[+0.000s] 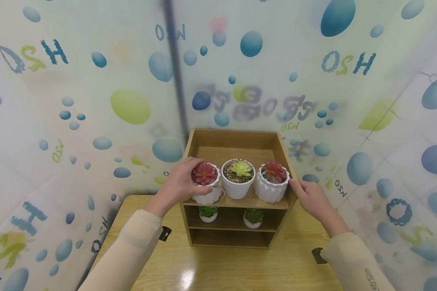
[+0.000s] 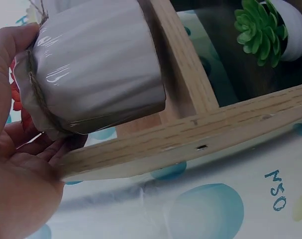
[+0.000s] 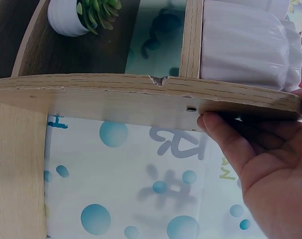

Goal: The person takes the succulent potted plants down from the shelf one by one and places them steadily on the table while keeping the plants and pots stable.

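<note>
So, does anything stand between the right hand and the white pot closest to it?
Yes: the wooden side panel stands between most of the right hand and the white pot; whether they touch past its edge is unclear.

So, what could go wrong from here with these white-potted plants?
The left hand holds a ribbed white pot with a red succulent, close beside a smooth white pot with a yellow-green succulent; moving it might knock that neighbour.
The right hand holds the side edge of a brown wooden shelf unit; a sudden push could jolt the pots.
</note>
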Tool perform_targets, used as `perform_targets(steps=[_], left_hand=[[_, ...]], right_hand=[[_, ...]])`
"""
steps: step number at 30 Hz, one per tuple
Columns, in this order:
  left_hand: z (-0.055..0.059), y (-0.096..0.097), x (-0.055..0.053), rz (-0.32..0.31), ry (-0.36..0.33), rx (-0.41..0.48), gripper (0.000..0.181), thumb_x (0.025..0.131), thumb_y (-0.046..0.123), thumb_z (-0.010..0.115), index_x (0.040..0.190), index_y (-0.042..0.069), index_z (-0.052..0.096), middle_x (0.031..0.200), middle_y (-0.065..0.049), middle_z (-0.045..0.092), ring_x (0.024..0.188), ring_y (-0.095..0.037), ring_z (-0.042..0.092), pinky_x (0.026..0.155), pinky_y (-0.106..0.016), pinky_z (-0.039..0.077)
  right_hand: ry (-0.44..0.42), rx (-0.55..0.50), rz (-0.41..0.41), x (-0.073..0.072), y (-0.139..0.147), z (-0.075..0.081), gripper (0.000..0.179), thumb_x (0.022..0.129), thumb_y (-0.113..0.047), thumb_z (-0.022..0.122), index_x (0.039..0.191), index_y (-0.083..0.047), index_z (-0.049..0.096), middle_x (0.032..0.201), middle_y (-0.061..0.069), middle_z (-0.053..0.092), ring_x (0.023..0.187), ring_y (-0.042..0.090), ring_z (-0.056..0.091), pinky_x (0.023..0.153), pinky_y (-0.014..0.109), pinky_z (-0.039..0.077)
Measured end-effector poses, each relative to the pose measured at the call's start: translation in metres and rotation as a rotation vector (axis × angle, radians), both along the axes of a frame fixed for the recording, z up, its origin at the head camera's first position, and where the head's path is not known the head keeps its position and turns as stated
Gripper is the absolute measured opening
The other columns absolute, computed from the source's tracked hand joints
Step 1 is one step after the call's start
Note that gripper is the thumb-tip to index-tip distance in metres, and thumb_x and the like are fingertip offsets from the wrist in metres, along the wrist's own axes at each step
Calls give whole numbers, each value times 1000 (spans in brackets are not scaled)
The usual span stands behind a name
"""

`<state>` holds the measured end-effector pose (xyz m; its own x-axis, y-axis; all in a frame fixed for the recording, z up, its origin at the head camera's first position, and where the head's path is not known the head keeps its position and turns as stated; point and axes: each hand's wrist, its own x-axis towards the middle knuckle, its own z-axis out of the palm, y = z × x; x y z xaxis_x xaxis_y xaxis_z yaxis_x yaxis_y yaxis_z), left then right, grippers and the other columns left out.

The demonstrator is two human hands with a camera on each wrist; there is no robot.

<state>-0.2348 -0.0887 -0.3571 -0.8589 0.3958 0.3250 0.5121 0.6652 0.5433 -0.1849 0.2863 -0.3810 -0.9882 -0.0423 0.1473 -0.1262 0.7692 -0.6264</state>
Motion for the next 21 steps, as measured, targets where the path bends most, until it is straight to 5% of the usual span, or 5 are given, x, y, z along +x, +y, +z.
perform_targets(steps=[8, 21], left_hand=[[3, -2, 10, -15, 60, 20, 78, 70, 31, 94, 136, 3, 63, 120, -11, 66, 102, -24, 64, 86, -43, 58], [2, -8, 22, -5, 54, 51, 81, 68, 31, 95, 137, 4, 62, 126, -10, 66, 108, -26, 64, 92, -45, 57]], right_hand=[[4, -5, 4, 2, -1, 2, 46, 112, -31, 45, 71, -9, 46, 64, 1, 35, 61, 18, 37, 55, 29, 32], [0, -15, -4, 1, -1, 0, 46, 112, -31, 45, 71, -10, 45, 63, 0, 35, 60, 18, 37, 55, 28, 32]])
